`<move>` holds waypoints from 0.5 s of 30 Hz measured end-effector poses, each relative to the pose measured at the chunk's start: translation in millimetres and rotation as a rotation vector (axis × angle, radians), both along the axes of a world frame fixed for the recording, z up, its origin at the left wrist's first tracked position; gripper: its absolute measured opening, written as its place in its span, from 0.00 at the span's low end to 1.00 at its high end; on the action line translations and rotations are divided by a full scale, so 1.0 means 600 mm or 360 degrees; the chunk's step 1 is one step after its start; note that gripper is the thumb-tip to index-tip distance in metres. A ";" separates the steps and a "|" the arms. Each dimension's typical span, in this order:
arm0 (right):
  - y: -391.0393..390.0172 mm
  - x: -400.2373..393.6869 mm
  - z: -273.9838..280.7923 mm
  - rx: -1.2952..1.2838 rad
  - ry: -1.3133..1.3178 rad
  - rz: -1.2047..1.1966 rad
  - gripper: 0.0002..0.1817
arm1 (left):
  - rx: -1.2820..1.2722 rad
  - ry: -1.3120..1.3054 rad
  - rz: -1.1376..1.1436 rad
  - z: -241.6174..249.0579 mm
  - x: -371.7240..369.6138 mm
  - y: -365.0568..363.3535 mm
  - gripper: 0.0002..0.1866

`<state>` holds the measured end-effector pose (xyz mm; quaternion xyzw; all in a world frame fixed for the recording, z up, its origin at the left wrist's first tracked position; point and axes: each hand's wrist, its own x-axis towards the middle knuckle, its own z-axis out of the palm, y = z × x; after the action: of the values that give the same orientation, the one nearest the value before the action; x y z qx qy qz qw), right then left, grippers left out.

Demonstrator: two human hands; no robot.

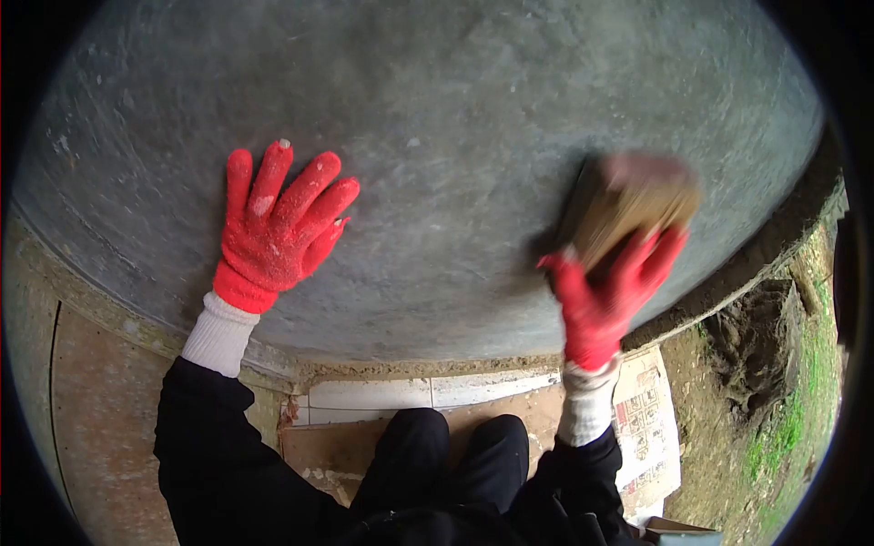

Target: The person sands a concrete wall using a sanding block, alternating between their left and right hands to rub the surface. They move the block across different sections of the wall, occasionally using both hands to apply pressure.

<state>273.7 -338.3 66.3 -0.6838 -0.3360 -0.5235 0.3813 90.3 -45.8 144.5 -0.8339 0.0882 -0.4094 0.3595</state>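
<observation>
- Wooden block [633,205] right of centre in the frame, and it's a blur, its long brown side showing and its far end reddish, down on the broad grey surface [437,173]!
- Right hand [605,305], red-gloved, has it: thumb at the left side, fingers over the near end, closed in a grip on the block; fingertips a touch smeared.
- Over at left of centre, the left hand [278,227], also red-gloved, lies palm down on the grey surface, fingers spread and pointing to the top of the frame, holding nothing, well apart from the block.
- Pale marks dot that left glove, and ribbed white cuffs [221,334] show at both wrists, with black sleeves [218,437] below.
- Grey surface fills the upper frame, scuffed and streaked, its rough rim [437,368] curving across beneath the hands and up the right side.
- Below the rim, lower centre: white tiles [369,394], then the person's dark-clad knees [410,450] side by side.
- Lower right now: a printed sheet [648,423] beside the right cuff, then bare ground, green growth [778,437] and a dark clump [751,341].
- Lower left, a brown panel [109,400] with a dark seam at its edge.
</observation>
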 end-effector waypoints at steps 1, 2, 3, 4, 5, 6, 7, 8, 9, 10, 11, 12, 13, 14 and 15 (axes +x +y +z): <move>0.000 0.003 0.051 0.0069 0.0013 0.0054 0.53 | -0.0041 -0.0025 0.0010 0.001 -0.001 0.000 0.24; 0.005 0.009 0.082 0.0178 -0.0004 0.0144 0.51 | -0.0036 -0.0035 0.0017 0.002 -0.002 0.000 0.24; 0.011 0.008 0.078 0.0187 -0.0014 0.0152 0.51 | -0.0038 -0.0018 0.0027 0.001 -0.003 0.000 0.24; 0.017 0.006 0.064 0.0206 -0.0035 0.0043 0.52 | -0.0037 -0.0002 0.0034 0.001 -0.003 0.001 0.24; 0.024 0.004 0.042 0.0229 -0.0060 -0.0066 0.53 | -0.0022 -0.0018 0.0039 0.001 -0.001 0.002 0.24; 0.025 -0.003 -0.013 0.0143 0.0065 -0.0144 0.56 | -0.0021 -0.0032 -0.0004 -0.001 0.000 0.004 0.23; 0.031 -0.013 -0.086 0.0137 0.0189 -0.0120 0.59 | -0.0021 -0.0043 -0.0048 -0.002 0.000 0.005 0.23; 0.035 -0.030 -0.167 0.0075 0.0269 -0.0125 0.61 | -0.0008 -0.0050 -0.0046 -0.003 0.000 0.005 0.23; 0.033 -0.043 -0.261 -0.0034 0.0313 -0.0089 0.62 | -0.0011 -0.0044 -0.0065 -0.004 -0.001 0.005 0.23; 0.032 -0.049 -0.351 -0.0129 0.0252 -0.0047 0.61 | -0.0010 -0.0052 -0.0079 -0.003 0.001 0.006 0.23; 0.028 -0.058 -0.406 -0.0233 0.0213 -0.0012 0.61 | -0.0003 -0.0050 -0.0082 -0.005 -0.001 0.004 0.23; 0.028 -0.062 -0.391 -0.0224 0.0219 -0.0020 0.61 | -0.0018 -0.0056 -0.0088 -0.006 -0.001 0.002 0.23; 0.027 -0.054 -0.372 -0.0263 0.0198 -0.0029 0.60 | -0.0027 -0.0081 -0.0092 -0.003 0.003 0.003 0.24; 0.023 -0.057 -0.334 -0.0312 0.0191 -0.0038 0.60 | -0.0024 -0.0080 -0.0098 -0.002 0.004 0.004 0.24; 0.031 -0.052 -0.262 -0.0229 0.0200 -0.0051 0.59 | -0.0017 -0.0050 -0.0061 -0.003 0.002 0.003 0.24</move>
<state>242.3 -319.8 -90.9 -0.7463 -0.3371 -0.4602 0.3431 91.5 -43.8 142.7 -0.8274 0.0965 -0.4297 0.3485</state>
